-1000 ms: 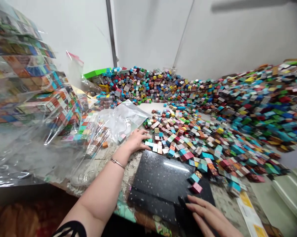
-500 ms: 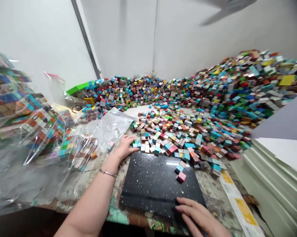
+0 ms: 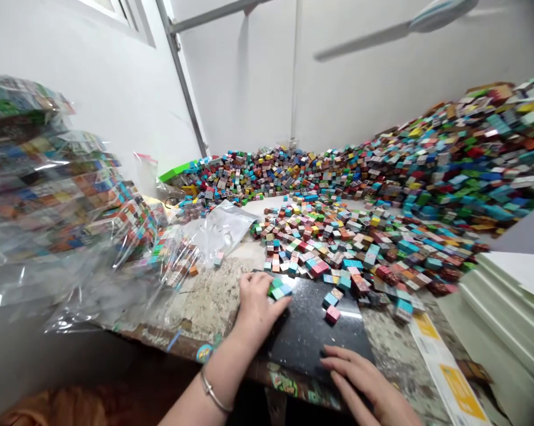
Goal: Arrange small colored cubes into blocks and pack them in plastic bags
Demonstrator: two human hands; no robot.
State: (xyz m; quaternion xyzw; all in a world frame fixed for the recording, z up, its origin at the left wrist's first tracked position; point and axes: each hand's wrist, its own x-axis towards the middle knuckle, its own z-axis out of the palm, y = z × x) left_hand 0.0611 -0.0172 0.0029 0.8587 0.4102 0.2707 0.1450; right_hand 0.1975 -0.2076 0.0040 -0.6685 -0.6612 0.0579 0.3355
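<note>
My left hand [image 3: 258, 305] is curled round a small cluster of green and light-blue blocks [image 3: 279, 289] at the back left of a shiny black slab [image 3: 300, 343]. Its thumb presses along the near side of them, and the palm hides part of the cluster. Over the slab's front right edge lies my right hand [image 3: 359, 376], fingers stretched out and holding nothing I can see. A pink block [image 3: 333, 314] and a blue block [image 3: 330, 300] sit on the slab beyond it.
Loose coloured blocks [image 3: 320, 236] spread behind the slab, rising to a high heap [image 3: 471, 154] at right. Clear bags packed with blocks [image 3: 71, 183] stack up at left. A flat plastic bag [image 3: 231, 225] lies near the middle. Yellow-and-white tape [image 3: 455, 381] runs along the right.
My left hand has drawn the green and blue blocks away from the pile and over the slab. The right hand stays at the front edge. The view has shifted left.
</note>
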